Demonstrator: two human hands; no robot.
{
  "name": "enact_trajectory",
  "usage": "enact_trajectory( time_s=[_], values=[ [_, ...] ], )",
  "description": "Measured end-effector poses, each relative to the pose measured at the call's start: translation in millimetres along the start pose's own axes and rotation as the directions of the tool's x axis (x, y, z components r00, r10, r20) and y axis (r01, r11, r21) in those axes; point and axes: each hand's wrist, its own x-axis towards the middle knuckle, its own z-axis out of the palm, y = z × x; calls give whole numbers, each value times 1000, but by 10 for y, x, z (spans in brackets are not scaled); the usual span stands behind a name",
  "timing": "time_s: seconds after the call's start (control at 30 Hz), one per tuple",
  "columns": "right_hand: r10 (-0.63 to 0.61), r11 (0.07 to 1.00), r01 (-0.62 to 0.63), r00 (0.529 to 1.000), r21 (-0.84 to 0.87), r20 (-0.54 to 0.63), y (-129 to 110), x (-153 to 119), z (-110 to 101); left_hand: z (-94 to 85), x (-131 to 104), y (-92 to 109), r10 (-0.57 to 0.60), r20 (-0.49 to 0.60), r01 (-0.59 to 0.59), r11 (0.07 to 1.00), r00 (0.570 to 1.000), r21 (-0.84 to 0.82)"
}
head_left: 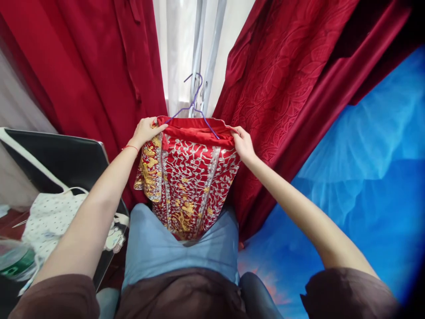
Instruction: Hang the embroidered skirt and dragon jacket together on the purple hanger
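Note:
A red embroidered skirt (186, 181) with silver and gold patterns hangs down in front of my knees. My left hand (148, 132) pinches its waistband at the left end, thumb on top. At the right end of the waistband my right hand (244, 142) is closed on the cloth. Between the two hands, a purple hanger (192, 105) has its arms tucked inside the waist opening, with the hook standing up above. The lower edge of the skirt falls between my legs, and part of its back is hidden.
Red curtains (89, 57) fall on both sides of a pale sheer curtain (175, 48). To the left, a black chair (63, 155) bears a white dotted bag (53, 217) and a clear bottle (18, 261) with a green label. A blue printed backdrop (375, 190) spreads at the right.

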Motion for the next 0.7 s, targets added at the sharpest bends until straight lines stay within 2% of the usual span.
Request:
enact_trajectory(
  time_s=[0.07,0.13,0.27,0.33,0.4,0.5,0.6,0.7],
  values=[
    [-38,999,38,999,33,26,63,85,-36,-115,-59,113,71,-100,-52,982,992,181],
    [-62,993,53,995,102,81,67,137,-61,-230,-62,225,105,-165,-46,942,981,331],
    [-58,975,-6,959,224,278,17,133,-106,-524,6,382,113,-134,-43,896,984,442],
    [-62,978,-7,944,208,323,15,95,-145,-669,32,442,111,-97,-52,877,989,477],
    [-99,993,76,952,90,290,5,46,-201,-775,39,507,104,-65,-55,852,992,521],
    [-173,939,210,973,-272,153,-124,-34,-291,-855,23,601,95,-48,-49,810,994,584],
    [-210,753,191,977,-630,46,-422,-93,-332,-886,-7,648,78,-63,-23,788,995,615],
    [-200,576,147,979,-804,35,-721,-138,-319,-903,-46,634,45,-94,24,777,995,629]
  ],
)
